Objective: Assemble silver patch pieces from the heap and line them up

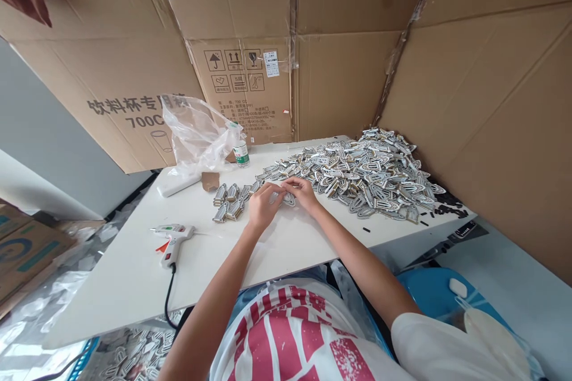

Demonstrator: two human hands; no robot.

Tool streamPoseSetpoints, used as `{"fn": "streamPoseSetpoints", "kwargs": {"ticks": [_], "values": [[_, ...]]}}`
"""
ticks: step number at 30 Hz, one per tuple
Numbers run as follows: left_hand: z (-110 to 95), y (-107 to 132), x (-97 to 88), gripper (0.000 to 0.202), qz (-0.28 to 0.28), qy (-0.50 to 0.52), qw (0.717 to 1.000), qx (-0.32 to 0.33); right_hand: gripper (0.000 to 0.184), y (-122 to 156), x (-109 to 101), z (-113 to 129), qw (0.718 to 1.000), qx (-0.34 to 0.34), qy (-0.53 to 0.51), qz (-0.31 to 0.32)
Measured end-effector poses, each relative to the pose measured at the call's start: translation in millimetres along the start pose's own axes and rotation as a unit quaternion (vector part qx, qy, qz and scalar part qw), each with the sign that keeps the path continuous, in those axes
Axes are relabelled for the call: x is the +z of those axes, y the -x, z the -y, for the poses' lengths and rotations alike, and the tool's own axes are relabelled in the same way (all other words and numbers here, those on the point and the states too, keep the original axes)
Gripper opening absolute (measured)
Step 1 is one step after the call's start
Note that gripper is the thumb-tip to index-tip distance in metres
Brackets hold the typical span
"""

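Observation:
My left hand and my right hand meet over the table, fingertips pinched together. Between them shows a small flat grey-and-white slotted piece, partly covered by the fingers. Behind and to the right rises a big heap of similar slotted pieces. Left of my left hand sit several small stacks of these pieces. A white hot glue gun with an orange trigger lies farther left on the table, its black cord hanging over the front edge.
On the white table are a clear plastic bag, a bottle with a green-and-white label and a brown cardboard scrap. Small black strips lie at the right end. Cardboard walls close off the back. A blue stool stands at right.

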State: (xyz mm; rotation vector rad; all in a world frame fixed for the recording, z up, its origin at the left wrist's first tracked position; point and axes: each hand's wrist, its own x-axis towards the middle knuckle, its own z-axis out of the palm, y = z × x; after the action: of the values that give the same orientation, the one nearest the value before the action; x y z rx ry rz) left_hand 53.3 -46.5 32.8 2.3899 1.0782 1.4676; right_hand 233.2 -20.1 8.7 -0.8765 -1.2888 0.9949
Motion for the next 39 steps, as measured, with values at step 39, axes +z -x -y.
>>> {"fn": "streamPoseSetpoints", "kwargs": {"ticks": [39], "values": [[-3.4, -0.9, -4.1, 0.03, -0.005, -0.071, 0.986, -0.151, 0.047, 0.3, 0.9, 6.8, 0.981, 0.095, -0.15, -0.076]]}}
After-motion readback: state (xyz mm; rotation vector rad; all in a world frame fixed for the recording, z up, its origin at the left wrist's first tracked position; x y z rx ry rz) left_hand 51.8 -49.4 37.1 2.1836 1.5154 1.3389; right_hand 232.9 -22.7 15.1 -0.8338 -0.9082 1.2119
